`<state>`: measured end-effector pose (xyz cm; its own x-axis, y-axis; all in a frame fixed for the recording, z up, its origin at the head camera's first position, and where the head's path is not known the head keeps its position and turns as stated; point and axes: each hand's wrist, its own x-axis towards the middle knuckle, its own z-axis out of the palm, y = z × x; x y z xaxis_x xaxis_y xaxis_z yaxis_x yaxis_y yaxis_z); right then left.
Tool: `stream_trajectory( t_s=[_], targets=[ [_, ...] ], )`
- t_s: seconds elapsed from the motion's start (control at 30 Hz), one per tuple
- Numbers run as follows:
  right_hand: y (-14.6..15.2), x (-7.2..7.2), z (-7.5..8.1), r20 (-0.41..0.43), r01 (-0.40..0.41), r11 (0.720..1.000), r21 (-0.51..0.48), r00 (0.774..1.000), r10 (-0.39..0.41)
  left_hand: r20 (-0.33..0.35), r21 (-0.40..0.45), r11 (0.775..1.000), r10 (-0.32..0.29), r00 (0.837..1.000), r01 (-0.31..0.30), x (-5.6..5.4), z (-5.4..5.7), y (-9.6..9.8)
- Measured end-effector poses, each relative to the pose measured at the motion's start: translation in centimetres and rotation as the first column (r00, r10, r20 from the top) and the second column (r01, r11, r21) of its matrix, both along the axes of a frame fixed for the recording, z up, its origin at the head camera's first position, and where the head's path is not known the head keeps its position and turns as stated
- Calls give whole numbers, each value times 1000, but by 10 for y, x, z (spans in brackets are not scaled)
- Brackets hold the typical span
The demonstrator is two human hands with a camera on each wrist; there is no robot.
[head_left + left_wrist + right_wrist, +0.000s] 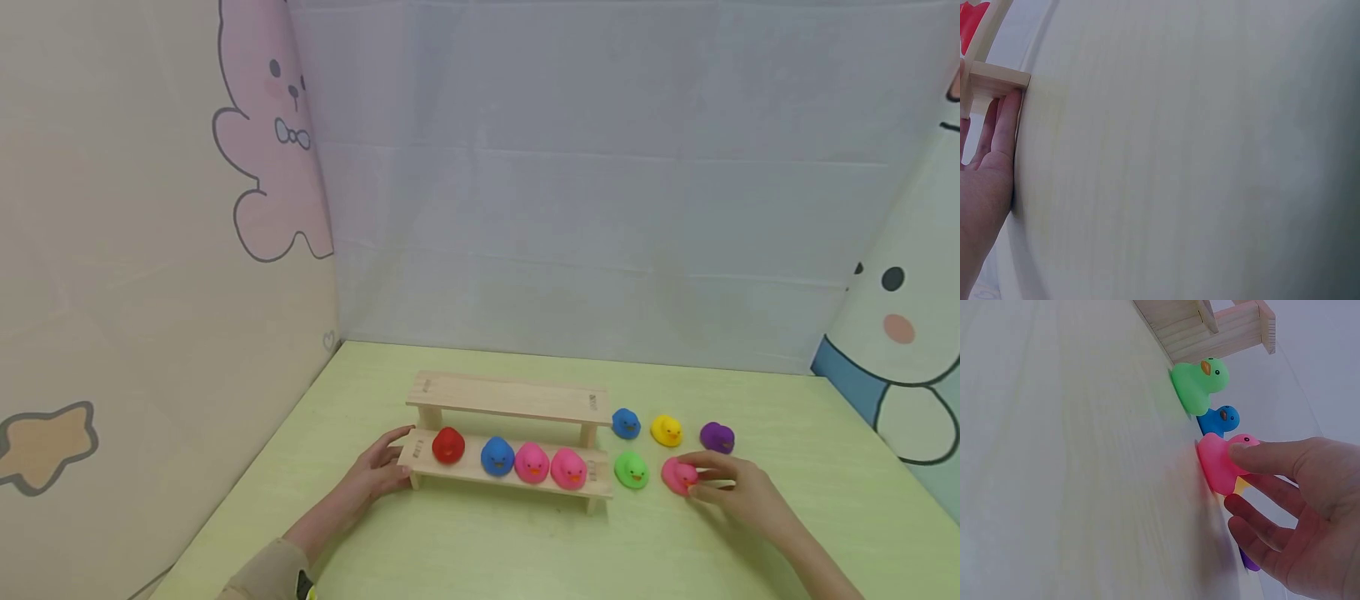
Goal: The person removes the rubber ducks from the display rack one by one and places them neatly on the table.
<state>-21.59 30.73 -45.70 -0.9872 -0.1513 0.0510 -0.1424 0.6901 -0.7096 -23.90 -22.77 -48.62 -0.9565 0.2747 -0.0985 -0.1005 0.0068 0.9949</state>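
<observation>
My left hand (375,472) holds the left end of a two-tier wooden rack (510,395), its fingers against an end leg (1000,78) in the left wrist view. A red duck (448,446), a blue duck (498,457) and two pink ducks (532,462) sit along the lower tier; the upper tier is bare. To the right of the rack, my right hand (742,493) pinches another pink duck (1219,462) between thumb and index finger. That duck is upright at the tabletop; whether it touches the surface I cannot tell. The other right fingers hang loosely curled.
Beside the rack's right end stand a green duck (632,471) and a second blue duck (626,423). A yellow duck (667,431) and a purple duck (717,437) are behind the right hand. Cloth walls (585,208) enclose the pale green table (480,542) at back and sides.
</observation>
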Motion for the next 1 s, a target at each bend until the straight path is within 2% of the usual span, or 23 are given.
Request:
stream_trajectory(
  t_s=[0.4,0.73,1.0],
  targets=[
    [0,0,0,11,10,1000,-15,1000,-10,-7,9,1000,-10,1000,11,-2,-3,-1],
    [0,0,0,-23,18,999,39,1000,-17,-3,6,1000,0,1000,0,-2,-4,-1],
    [-1,0,2,-10,20,999,51,1000,-20,-4,21,1000,-11,1000,11,-2,-3,0]
  ],
)
